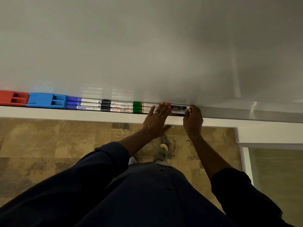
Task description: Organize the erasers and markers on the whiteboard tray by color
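A red eraser (13,98) and a blue eraser (46,100) sit at the left of the whiteboard tray (246,113). To their right lie rows of markers end to end: blue-capped markers (85,104), black-capped markers (117,106), green-capped markers (142,108), then black-labelled markers (178,108). My left hand (155,120) lies flat with fingers spread, its fingertips on the markers where the green group meets the last group. My right hand (192,118) presses its fingers against the right ends of the black-labelled markers. My fingers hide the caps of the last group.
The whiteboard (147,46) rises behind the tray. To the right of my hands the metal tray runs on bare. A white ledge (65,113) lies under the tray, with patterned carpet (49,141) below and a glass panel (275,169) at lower right.
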{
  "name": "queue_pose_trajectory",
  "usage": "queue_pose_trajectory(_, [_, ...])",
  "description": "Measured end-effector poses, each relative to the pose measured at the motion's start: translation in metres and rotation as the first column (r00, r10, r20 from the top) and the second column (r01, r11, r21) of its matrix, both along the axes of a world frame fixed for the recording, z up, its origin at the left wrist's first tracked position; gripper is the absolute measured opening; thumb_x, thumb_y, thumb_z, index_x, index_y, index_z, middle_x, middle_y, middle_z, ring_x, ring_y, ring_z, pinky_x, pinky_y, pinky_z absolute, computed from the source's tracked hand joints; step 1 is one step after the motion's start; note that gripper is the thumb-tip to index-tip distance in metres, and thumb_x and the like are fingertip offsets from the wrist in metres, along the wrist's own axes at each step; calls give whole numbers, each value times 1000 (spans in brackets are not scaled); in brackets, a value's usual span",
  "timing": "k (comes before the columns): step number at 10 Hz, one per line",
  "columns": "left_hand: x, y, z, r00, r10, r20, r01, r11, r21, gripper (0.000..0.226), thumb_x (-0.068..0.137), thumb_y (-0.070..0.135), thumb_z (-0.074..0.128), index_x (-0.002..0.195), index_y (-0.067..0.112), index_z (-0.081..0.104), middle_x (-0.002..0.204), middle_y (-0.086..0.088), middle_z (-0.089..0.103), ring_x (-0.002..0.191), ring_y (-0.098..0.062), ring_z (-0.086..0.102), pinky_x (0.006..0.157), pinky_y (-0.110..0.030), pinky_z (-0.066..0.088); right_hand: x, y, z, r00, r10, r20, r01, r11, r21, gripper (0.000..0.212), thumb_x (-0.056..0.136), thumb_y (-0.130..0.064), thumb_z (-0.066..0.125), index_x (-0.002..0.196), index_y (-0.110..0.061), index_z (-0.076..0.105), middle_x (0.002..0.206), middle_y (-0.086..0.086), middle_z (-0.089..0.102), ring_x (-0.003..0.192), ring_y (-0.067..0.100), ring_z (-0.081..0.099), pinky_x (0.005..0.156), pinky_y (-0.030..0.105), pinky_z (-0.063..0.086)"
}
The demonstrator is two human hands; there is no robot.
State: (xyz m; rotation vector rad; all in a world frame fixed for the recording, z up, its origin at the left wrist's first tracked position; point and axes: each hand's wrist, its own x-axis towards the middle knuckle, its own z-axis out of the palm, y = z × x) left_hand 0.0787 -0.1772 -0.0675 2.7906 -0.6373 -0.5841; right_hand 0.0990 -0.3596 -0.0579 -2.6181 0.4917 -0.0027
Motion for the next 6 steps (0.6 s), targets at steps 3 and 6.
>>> queue_pose_trajectory(3, [-8, 51, -9, 996, 12, 87, -6, 997, -72, 69, 110, 50, 16, 165, 9, 6, 174, -12, 6, 162, -25, 2, 132, -42, 3, -43, 48, -12, 956, 289, -48, -293, 944, -152, 58, 107, -40, 36, 153, -5, 33, 159, 15, 36, 151, 27, 30, 125, 44, 25])
queue_pose_trajectory(6, [-43, 77, -2, 964, 141, 227, -145, 989, 2, 72, 109, 54, 15, 165, 8, 7, 174, -11, 5, 162, -26, 0, 132, -45, 9, -69, 75, -5, 838, 540, -80, -542, 807, -233, 72, 104, -55, 24, 159, -11, 15, 168, 9, 11, 157, 23, 6, 128, 43, 13])
